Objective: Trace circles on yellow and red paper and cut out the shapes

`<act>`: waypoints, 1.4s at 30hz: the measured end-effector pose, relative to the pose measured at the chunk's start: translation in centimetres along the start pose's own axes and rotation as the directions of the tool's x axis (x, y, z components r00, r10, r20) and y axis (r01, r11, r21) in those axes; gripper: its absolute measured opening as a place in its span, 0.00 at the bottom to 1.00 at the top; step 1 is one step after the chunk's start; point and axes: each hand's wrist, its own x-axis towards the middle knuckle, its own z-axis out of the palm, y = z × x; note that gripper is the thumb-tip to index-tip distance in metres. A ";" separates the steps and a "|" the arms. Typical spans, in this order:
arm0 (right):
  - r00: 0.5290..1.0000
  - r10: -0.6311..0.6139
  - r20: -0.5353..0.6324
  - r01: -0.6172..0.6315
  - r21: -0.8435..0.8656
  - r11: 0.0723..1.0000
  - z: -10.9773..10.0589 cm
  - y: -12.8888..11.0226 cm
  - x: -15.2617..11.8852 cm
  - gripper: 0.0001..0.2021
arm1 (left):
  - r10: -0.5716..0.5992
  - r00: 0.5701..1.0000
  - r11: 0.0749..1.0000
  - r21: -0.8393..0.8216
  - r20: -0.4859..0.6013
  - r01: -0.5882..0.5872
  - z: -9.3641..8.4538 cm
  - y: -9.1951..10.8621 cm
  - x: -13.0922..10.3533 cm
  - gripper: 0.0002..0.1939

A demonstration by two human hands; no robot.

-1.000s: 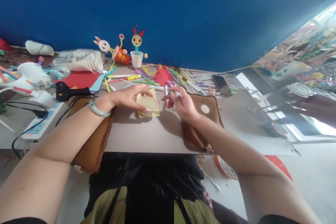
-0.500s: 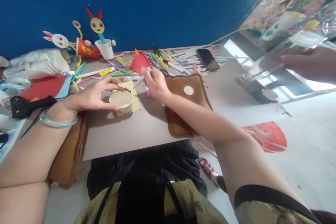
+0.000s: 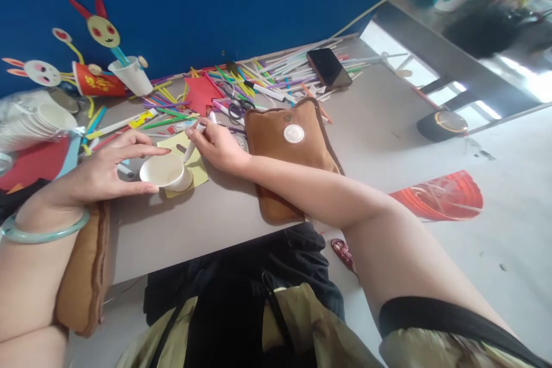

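Observation:
A white paper cup (image 3: 163, 171) lies tilted on a yellow paper sheet (image 3: 199, 171), its mouth toward my left hand (image 3: 116, 168). The thumb and index finger of that hand reach across the cup's rim and hold it. My right hand (image 3: 219, 146) grips a white marker (image 3: 190, 149), its tip pointing down at the yellow sheet beside the cup. A brown cushion (image 3: 280, 167) with a white disc (image 3: 294, 134) lies under and beside my right forearm.
Pipe cleaners, pens, red paper (image 3: 202, 95), scissors (image 3: 238, 108) and a phone (image 3: 329, 68) lie along the blue wall. Cup figures (image 3: 131, 76) and stacked cups (image 3: 38, 126) stand left. A red basket (image 3: 444, 196) is off the table's right side.
The view has shifted right. The cup has tipped from upright onto its side, its mouth toward my left hand. The person's hand at the upper right is out of sight.

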 end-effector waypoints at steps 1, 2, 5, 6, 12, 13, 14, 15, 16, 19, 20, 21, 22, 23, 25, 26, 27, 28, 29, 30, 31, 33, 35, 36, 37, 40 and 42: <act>1.000 0.000 0.010 0.000 0.003 1.000 0.0 0.0 0.0 0.15 | 0.001 1.000 1.000 -0.008 -0.002 -0.001 0.0 0.0 0.0 0.25; 1.000 -0.002 0.022 0.002 0.010 1.000 0.0 0.0 -0.1 0.15 | 0.002 1.000 1.000 -0.012 -0.005 -0.002 0.0 -0.1 0.0 0.25; 0.997 -0.010 0.073 0.008 0.029 1.000 0.1 0.0 -0.1 0.16 | -0.004 1.000 1.000 -0.007 -0.002 0.004 0.0 0.1 0.0 0.25; 0.996 -0.014 0.089 0.011 0.029 1.000 0.1 0.0 -0.1 0.16 | -0.017 1.000 1.000 -0.009 -0.008 0.017 0.0 0.1 0.0 0.25; 0.989 -0.022 0.146 0.021 0.011 1.000 0.2 0.0 -0.1 0.15 | -0.050 0.999 0.999 -0.005 0.004 0.050 -0.1 0.2 0.0 0.26; 0.988 -0.020 0.150 0.019 0.007 1.000 0.2 -0.1 -0.1 0.15 | -0.046 0.999 0.999 -0.001 0.005 0.046 -0.2 0.2 0.0 0.26; 0.988 -0.017 0.152 0.017 0.003 1.000 0.2 -0.1 -0.2 0.14 | -0.042 0.999 0.999 0.001 0.007 0.042 -0.2 0.2 0.0 0.26; 0.988 -0.016 0.151 0.016 -0.002 1.000 0.2 -0.1 -0.2 0.13 | -0.042 0.999 0.999 0.005 0.011 0.042 -0.2 0.2 0.0 0.26; 0.989 -0.016 0.149 0.017 -0.008 1.000 0.2 -0.2 -0.2 0.13 | -0.042 0.999 0.999 0.011 0.022 0.042 -0.3 0.2 0.0 0.26; 0.990 -0.024 0.137 0.027 -0.021 0.999 0.3 -0.2 -0.3 0.12 | -0.037 0.999 0.999 0.016 0.032 0.036 -0.4 0.5 -0.1 0.26; 0.991 -0.025 0.134 0.029 -0.023 0.999 0.3 -0.1 -0.4 0.12 | -0.030 0.999 0.999 0.018 0.032 0.029 -0.4 0.5 -0.1 0.26; 0.991 -0.027 0.130 0.030 -0.024 0.999 0.3 -0.1 -0.4 0.11 | -0.024 0.999 1.000 0.017 0.029 0.023 -0.4 0.5 -0.2 0.26; 0.991 -0.028 0.128 0.031 -0.026 0.999 0.3 -0.1 -0.4 0.11 | -0.017 0.999 1.000 0.013 0.029 0.016 -0.4 0.5 -0.2 0.26; 0.992 -0.029 0.125 0.033 -0.030 0.999 0.3 0.0 -0.4 0.11 | -0.015 0.999 1.000 0.010 0.029 0.015 -0.4 0.5 -0.2 0.26; 0.993 -0.032 0.114 0.037 -0.044 0.998 0.3 0.1 -0.5 0.11 | -0.033 0.999 0.999 0.006 0.037 0.033 -0.4 0.4 -0.2 0.26; 0.994 -0.031 0.106 0.037 -0.055 0.998 0.3 0.1 -0.5 0.11 | -0.039 0.999 0.999 0.004 0.038 0.039 -0.4 0.4 -0.2 0.26; 0.995 -0.028 0.096 0.035 -0.068 0.997 0.3 0.1 -0.5 0.11 | -0.040 0.998 0.999 0.004 0.039 0.040 -0.4 0.4 -0.1 0.26; 0.996 -0.025 0.084 0.032 -0.083 0.996 0.2 0.1 -0.5 0.11 | -0.042 0.998 0.999 0.006 0.039 0.042 -0.4 0.4 -0.1 0.26; 0.997 -0.022 0.072 0.029 -0.098 0.995 0.2 0.1 -0.5 0.11 | -0.039 0.999 0.999 0.005 0.039 0.039 -0.4 0.4 -0.1 0.26; 0.998 -0.020 0.062 0.027 -0.113 0.993 0.2 0.0 -0.5 0.11 | -0.035 0.999 0.999 0.002 0.039 0.035 -0.4 0.5 -0.1 0.26; 0.998 -0.018 0.055 0.025 -0.127 0.992 0.2 -0.1 -0.6 0.12 | -0.034 0.999 0.999 -0.001 0.040 0.034 -0.4 0.5 -0.1 0.26; 0.999 -0.015 0.047 0.022 -0.151 0.988 0.1 -0.2 -0.7 0.12 | -0.049 0.998 0.999 -0.003 0.042 0.049 -0.4 0.6 -0.1 0.26; 0.999 -0.008 0.039 0.015 -0.168 0.986 0.1 -0.3 -0.7 0.12 | -0.058 0.998 0.998 -0.004 0.038 0.059 -0.4 0.7 -0.1 0.26; 1.000 -0.005 0.028 0.009 -0.169 0.986 0.1 -0.4 -0.7 0.12 | -0.057 0.998 0.998 -0.004 0.034 0.057 -0.4 0.7 -0.1 0.26; 1.000 -0.003 0.009 0.004 -0.163 0.987 0.1 -0.3 -0.7 0.12 | -0.051 0.998 0.999 -0.004 0.032 0.051 -0.4 0.7 -0.1 0.26; 0.997 0.001 -0.080 -0.010 -0.104 0.995 0.2 -0.1 -0.6 0.12 | -0.036 0.999 0.999 -0.006 0.039 0.036 -0.3 0.7 0.0 0.27; 0.989 0.021 -0.148 -0.030 -0.060 0.998 0.1 0.1 -0.5 0.13 | -0.030 0.999 1.000 -0.010 0.030 0.030 -0.3 0.7 0.0 0.27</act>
